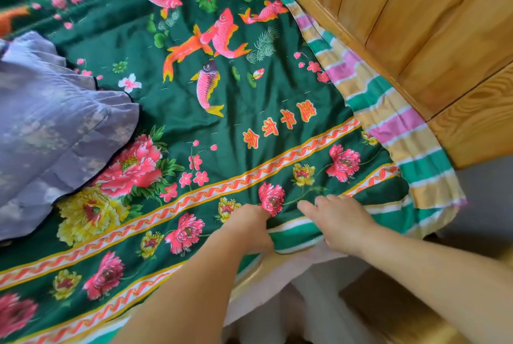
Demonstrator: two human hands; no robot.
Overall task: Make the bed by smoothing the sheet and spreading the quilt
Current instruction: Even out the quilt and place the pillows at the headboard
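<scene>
the far left of the quilt [249, 99] is blurring out, and the pillow [55, 127] is running off the left edge. the left hand [249, 228] is hiding its own fingertips in the cloth; the right hand [341, 221] is covering the fold beneath it. what is lying under the near overhang is hard to make out.

the quilt, green with fish and flowers, is lying spread over the bed, its near right edge directly under both hands. the left hand is gripping a bunch of that edge, fingers curled into it. the right hand is resting on the edge just beside it, fingers bending over the striped sheet [388, 110], which is showing along the right side against the wooden headboard [416, 24].

count: two hands, one quilt, one striped sheet, one pillow.
</scene>
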